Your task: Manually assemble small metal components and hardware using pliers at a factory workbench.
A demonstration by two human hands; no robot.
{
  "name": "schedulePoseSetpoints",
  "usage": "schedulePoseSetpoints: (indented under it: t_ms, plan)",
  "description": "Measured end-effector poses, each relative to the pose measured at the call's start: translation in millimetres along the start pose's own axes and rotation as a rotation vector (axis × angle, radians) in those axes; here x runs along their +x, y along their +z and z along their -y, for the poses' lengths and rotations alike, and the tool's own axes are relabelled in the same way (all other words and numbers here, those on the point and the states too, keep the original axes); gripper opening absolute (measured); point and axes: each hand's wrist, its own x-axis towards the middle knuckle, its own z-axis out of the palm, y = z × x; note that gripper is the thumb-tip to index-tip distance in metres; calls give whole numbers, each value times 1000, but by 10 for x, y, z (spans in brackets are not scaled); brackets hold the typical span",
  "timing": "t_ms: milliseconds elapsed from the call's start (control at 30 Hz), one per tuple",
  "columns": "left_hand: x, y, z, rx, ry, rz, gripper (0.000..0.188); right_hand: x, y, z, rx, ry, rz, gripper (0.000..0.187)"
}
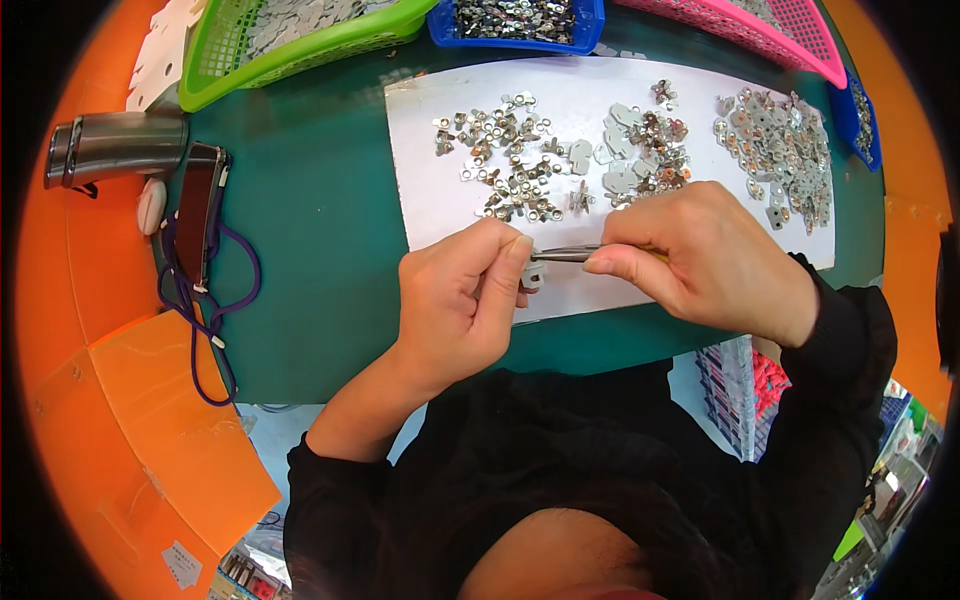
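Between the thumb and fingers of my left hand [462, 290] is a small metal part [534, 275], flat and pale grey with a hole in it. My right hand [700, 262] is wrapped round pliers [570, 254], whose yellowish handle shows a little at the palm. The plier tips reach to the part at my left thumb; my fingers partly hide how they meet. Both hands are above the near edge of a white board [425, 190]. Beyond them lie loose shiny metal pieces [515, 185], a mixed heap of grey plates and clips [640, 155], and a pile of joined parts [785, 150].
A green basket [330, 45], a blue bin [515, 45] and a pink basket [735, 40] line the far side, with another blue bin [862, 125] at right. At left are a steel cup [125, 148] and a corded phone [203, 215] on the green tabletop [320, 250].
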Motion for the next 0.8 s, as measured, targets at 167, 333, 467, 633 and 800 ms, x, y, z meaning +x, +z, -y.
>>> schedulePoseSetpoints:
  t_ms: [167, 333, 467, 633, 800]
  plan:
    - [28, -3, -12, 62, -2, 2, 15, -69, 136, -43, -5, -30, -119, 24]
    - [22, -41, 7, -12, -36, 63, 13, -164, 206, -70, -230, -88, -272, 27]
    - [62, -46, 1, -347, -168, 173, 22, -234, 231, -60, -483, -178, -405, 31]
    - [69, -51, 23, -462, -218, 230, 32, -240, 283, -150, -485, -227, -538, 37]
    - [66, -17, -25, -654, -202, 245, 49, -133, 406, -21, 396, -189, -548, 23]
